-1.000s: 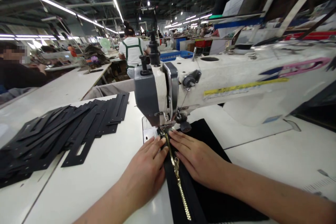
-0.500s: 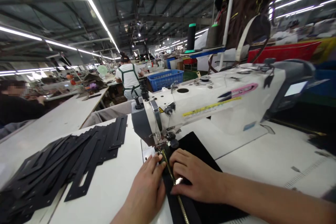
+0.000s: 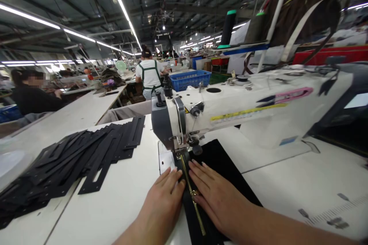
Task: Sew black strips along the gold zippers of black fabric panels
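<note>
A white sewing machine (image 3: 247,103) stands over black fabric (image 3: 222,168) bearing a gold zipper (image 3: 188,183). The zipper's upper end lies by the presser foot (image 3: 181,152). My left hand (image 3: 165,199) rests on the fabric's left edge, its fingers extended just left of the zipper. To the right of the zipper, my right hand (image 3: 215,191) lies flat on the fabric, fingers stretched toward the foot. Its thumb is beside the gold zipper pull (image 3: 193,193).
Black cut pieces with slots (image 3: 94,153) are piled on the white table (image 3: 115,199) at left. Beyond the machine are a blue basket (image 3: 191,78) and a person in a white shirt (image 3: 148,72). Another person in black (image 3: 36,95) sits far left. Thread cones (image 3: 228,28) stand above.
My right hand's curled fingers have straightened and now lie flat along the zipper. My left hand stays beside it. The camera view has turned slightly left.
</note>
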`<state>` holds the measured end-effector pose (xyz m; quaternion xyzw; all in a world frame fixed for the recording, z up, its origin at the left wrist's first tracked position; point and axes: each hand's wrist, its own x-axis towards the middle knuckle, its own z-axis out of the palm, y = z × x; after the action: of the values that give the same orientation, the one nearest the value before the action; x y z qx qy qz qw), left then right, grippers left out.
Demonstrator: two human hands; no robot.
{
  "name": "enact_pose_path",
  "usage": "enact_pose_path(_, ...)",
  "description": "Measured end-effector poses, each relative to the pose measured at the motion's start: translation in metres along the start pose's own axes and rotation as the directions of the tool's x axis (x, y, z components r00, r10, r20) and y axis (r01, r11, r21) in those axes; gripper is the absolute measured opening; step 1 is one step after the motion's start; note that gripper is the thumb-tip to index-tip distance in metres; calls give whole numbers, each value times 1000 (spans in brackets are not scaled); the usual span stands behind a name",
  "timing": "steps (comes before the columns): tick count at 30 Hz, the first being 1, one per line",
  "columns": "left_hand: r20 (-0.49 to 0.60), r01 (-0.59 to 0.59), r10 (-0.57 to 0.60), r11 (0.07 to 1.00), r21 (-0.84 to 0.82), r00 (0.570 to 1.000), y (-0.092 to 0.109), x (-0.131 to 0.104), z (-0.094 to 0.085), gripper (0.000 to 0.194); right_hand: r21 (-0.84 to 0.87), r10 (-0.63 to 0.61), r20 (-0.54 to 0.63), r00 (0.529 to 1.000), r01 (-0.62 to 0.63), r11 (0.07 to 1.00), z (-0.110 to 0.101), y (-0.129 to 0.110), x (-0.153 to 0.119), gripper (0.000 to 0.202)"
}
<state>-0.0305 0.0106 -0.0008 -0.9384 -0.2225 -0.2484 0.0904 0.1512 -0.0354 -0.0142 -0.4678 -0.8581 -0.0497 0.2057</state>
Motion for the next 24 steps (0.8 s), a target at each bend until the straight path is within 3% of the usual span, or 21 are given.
enact_pose_path(8, 62, 16, -16, 1000, -7, 998, -9, 8, 2, 29, 44, 28, 45, 999, -30, 999, 0, 9, 12, 41)
enact_pose_path(17, 2, -12, 12, 998, -55, 1000, -21, 13, 6, 24, 108, 39, -68, 997, -31, 994, 8, 22, 25, 40)
enact_pose_path(24, 35, 8, -4, 996, -93, 999, -32, 18, 11, 22, 195, 50, -84, 995, -32, 980, 9, 32, 39, 34)
